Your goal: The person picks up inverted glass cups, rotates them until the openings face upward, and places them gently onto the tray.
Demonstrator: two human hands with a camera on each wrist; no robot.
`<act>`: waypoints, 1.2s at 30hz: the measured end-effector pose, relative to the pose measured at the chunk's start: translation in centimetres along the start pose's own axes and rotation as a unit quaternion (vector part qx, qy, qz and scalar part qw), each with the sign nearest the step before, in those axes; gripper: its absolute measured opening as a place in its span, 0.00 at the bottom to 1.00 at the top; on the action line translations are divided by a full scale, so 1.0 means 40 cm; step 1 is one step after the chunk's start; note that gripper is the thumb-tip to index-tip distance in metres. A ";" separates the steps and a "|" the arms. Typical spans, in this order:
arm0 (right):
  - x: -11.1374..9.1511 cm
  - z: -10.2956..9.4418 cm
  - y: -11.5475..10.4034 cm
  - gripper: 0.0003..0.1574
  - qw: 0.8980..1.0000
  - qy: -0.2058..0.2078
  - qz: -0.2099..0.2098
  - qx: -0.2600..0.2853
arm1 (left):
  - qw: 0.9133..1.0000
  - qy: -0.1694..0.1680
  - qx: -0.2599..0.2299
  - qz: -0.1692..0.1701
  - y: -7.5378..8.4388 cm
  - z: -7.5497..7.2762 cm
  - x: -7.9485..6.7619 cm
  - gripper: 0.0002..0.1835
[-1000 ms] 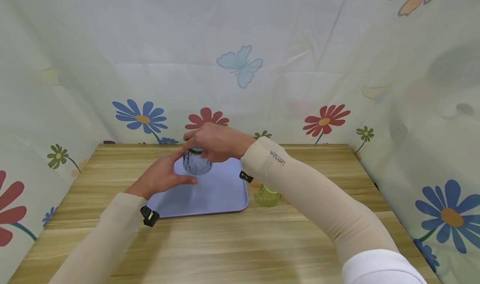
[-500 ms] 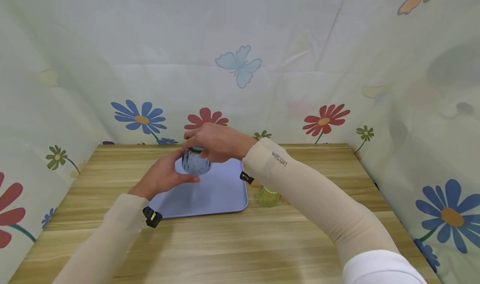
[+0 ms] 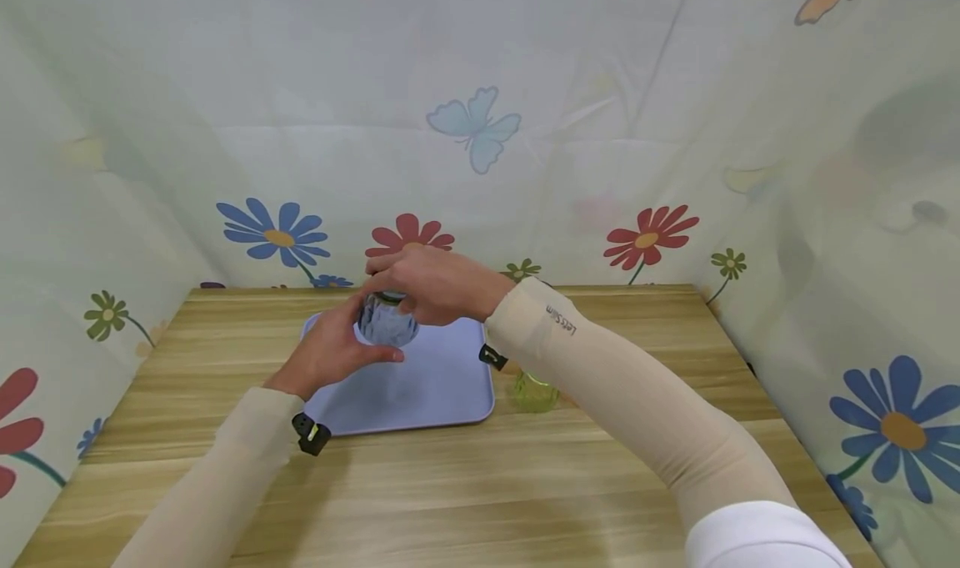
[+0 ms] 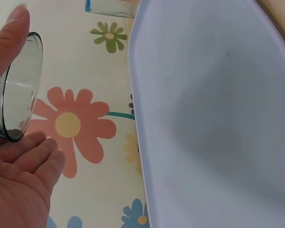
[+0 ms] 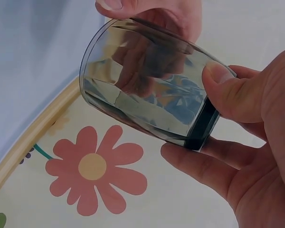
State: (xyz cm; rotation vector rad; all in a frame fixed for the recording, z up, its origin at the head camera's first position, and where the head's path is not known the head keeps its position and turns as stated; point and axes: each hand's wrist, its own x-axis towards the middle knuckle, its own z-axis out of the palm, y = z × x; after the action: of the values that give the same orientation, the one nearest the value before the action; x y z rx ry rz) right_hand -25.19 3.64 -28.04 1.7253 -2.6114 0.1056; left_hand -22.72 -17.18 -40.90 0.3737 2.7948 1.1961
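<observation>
A smoky blue-grey glass tumbler [image 3: 387,324] is held above the lavender tray [image 3: 442,389], its mouth tipped downward. My right hand [image 3: 442,286] grips it by the thick base; in the right wrist view the thumb and fingers pinch that base [image 5: 199,128]. My left hand [image 3: 326,351] is at the tumbler's side near the rim, thumb and fingers extended around it. In the left wrist view the fingers of the left hand [image 4: 21,180] are fairly straight beside the rim [image 4: 23,90]; firm contact is unclear.
A yellow-green glass [image 3: 536,393] stands right of the tray, partly behind my right forearm. Wood-grain table [image 3: 450,501] lies below, with a flower-printed curtain [image 3: 540,209] around it. A clear blue-edged piece [image 4: 111,8] is cut off at the top of the left wrist view.
The tumbler has tilted slightly and shifted a little left and up in the head view. My left hand has moved a bit to the right; the right hand is almost still.
</observation>
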 end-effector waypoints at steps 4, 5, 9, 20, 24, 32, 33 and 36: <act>-0.001 0.000 -0.005 0.29 1.000 0.006 0.002 -0.001 | 1.000 0.012 -0.015 0.006 -0.002 0.004 -0.002 0.62; -0.001 0.000 -0.007 0.30 1.000 0.008 0.002 -0.002 | 1.000 0.016 -0.019 0.007 -0.003 0.004 -0.003 0.62; -0.001 -0.001 -0.011 0.30 1.000 0.016 -0.001 -0.009 | 0.999 0.031 -0.036 0.002 -0.005 -0.001 -0.006 0.59; -0.026 0.002 -0.010 0.33 0.999 0.034 0.021 0.013 | 0.998 0.051 -0.045 0.005 0.002 -0.021 -0.021 0.57; -0.044 0.003 -0.012 0.33 0.997 0.035 0.050 0.041 | 0.998 0.057 -0.034 0.012 0.008 -0.032 -0.024 0.57; -0.070 0.015 -0.009 0.31 0.991 0.084 0.040 0.096 | 0.997 0.066 -0.034 0.035 0.025 -0.055 -0.038 0.55; -0.073 0.019 -0.007 0.30 0.990 0.093 0.037 0.103 | 0.996 0.067 -0.035 0.037 0.027 -0.059 -0.039 0.55; -0.083 0.030 -0.001 0.30 0.985 0.119 0.029 0.123 | 0.996 0.068 -0.035 0.041 0.034 -0.068 -0.040 0.54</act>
State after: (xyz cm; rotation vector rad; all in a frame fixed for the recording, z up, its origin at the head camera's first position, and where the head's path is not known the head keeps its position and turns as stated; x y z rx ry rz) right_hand -23.83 6.60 -29.37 1.5822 -2.5583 0.6188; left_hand -21.36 -18.59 -38.07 0.4220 2.8673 1.3830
